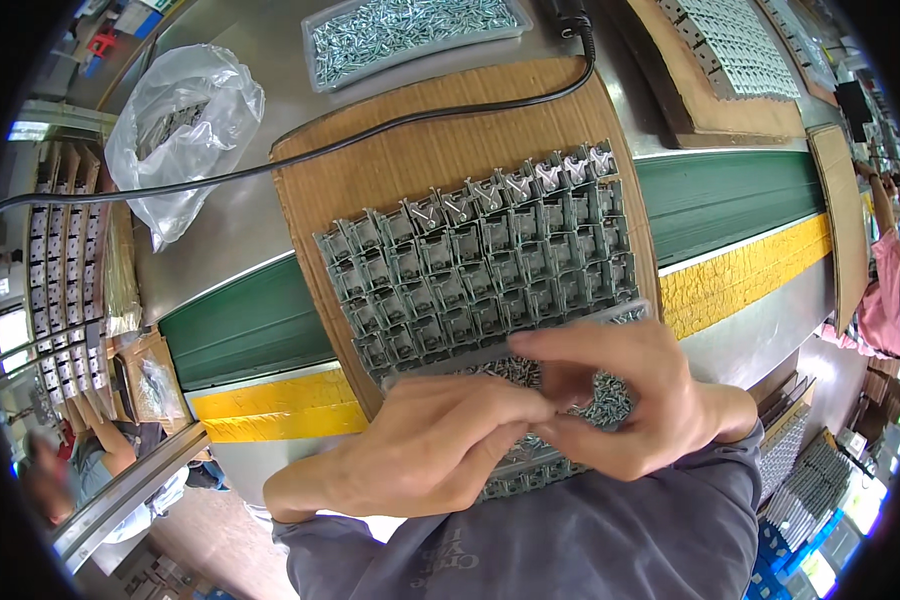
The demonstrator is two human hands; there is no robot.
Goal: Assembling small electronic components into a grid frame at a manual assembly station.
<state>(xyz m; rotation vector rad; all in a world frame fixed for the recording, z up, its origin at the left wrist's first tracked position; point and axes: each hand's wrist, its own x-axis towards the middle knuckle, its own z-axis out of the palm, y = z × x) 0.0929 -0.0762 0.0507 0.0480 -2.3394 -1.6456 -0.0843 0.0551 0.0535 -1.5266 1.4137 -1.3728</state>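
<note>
My left hand and my right hand meet over a clear tray of small screws. The left fingers are pressed together in a pinch, their tips against the right thumb. My right hand is curled, with its index finger arched above the thumb. Anything between the fingertips is too small or too covered to make out. Just beyond the hands, rows of metal brackets stand close together on a cardboard sheet. Shiny small parts lie in several brackets of the farthest row.
A plastic box of screws sits at the far side. A black cable crosses the cardboard. To the left is a clear plastic bag with metal parts. More brackets on cardboard lie far right. Another person is at the left edge.
</note>
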